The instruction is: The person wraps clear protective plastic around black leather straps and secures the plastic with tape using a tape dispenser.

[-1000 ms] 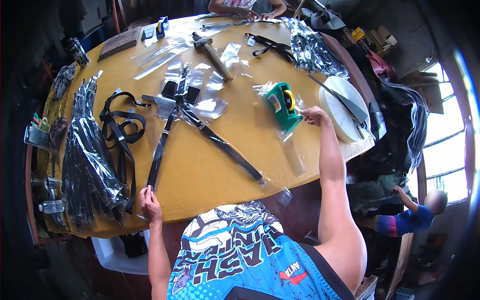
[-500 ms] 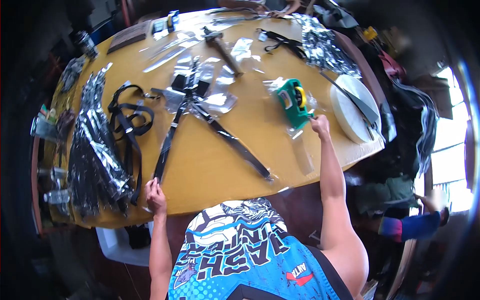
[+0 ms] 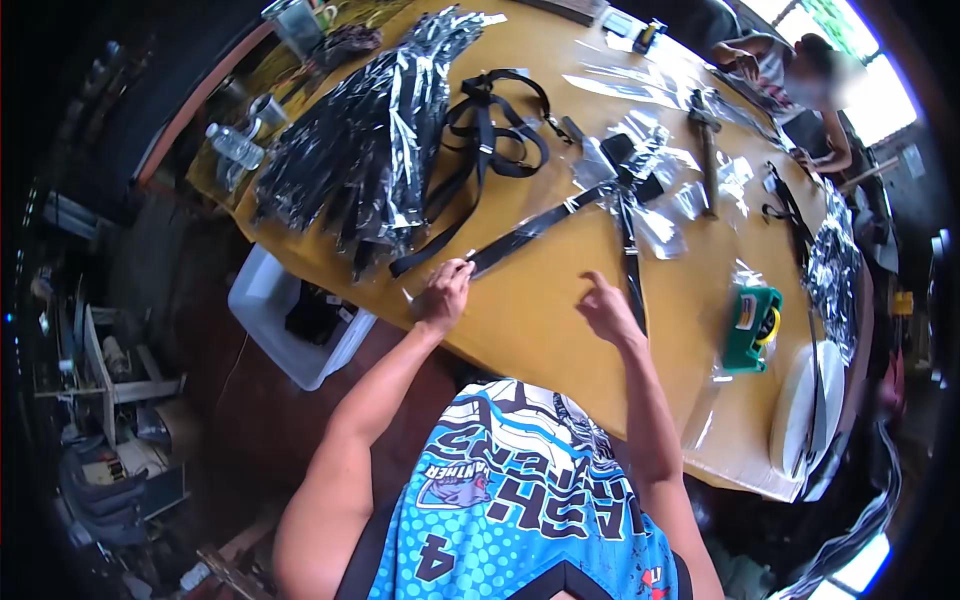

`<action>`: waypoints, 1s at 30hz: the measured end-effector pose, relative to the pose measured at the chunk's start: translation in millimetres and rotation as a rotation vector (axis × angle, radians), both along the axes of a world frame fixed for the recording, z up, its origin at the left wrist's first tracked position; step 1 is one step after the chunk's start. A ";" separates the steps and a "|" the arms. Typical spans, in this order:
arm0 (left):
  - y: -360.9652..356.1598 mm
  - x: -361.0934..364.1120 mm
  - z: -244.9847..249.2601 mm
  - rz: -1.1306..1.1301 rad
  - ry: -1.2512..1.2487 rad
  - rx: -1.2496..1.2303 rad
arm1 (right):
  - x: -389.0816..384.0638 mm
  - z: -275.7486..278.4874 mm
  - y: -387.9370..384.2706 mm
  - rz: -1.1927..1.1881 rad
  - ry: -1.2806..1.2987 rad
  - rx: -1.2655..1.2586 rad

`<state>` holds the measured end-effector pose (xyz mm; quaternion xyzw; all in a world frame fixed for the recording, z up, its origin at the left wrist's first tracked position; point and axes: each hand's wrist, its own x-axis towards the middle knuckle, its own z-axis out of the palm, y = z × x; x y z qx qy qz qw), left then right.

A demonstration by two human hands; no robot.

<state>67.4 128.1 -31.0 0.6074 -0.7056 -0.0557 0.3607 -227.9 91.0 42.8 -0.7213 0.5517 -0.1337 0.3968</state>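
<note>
My left hand (image 3: 443, 293) pinches the near end of a long black strap (image 3: 530, 232) wrapped in a clear plastic sleeve, lying on the yellow table (image 3: 540, 330). A second sleeved strap (image 3: 630, 265) crosses it in a V. My right hand (image 3: 607, 307) hovers just left of that second strap, index finger raised, with nothing clearly in it. A green tape dispenser (image 3: 752, 328) stands to the right of my right hand, well apart from it.
A pile of bagged black straps (image 3: 370, 130) and loose black straps (image 3: 490, 130) lie at the far left. A hammer (image 3: 705, 140), a white round disc (image 3: 805, 410) and a white bin (image 3: 290, 320) under the table are nearby. Another person (image 3: 790, 70) sits across.
My right hand has left the green tape dispenser and moved over to the sleeved straps. My left hand stays on the strap's end. The view has swung round to the left.
</note>
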 end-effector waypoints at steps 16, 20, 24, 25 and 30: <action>3.5 -0.8 -7.7 0.044 0.094 0.062 | 180.4 -22.7 -96.5 0.747 0.390 -0.090; 2.0 -2.8 -7.7 0.053 0.101 0.012 | 188.6 -18.4 -95.4 0.758 0.409 -0.073; 2.5 -1.8 -0.9 0.032 0.059 0.083 | 197.6 -10.2 -88.6 0.763 0.504 -0.149; 3.5 -1.8 -1.2 0.030 0.059 0.083 | 199.3 -6.6 -85.5 0.773 0.559 -0.194; 1.6 -0.9 -3.6 0.010 -0.001 0.042 | 204.6 -13.3 -80.8 0.742 0.571 -0.312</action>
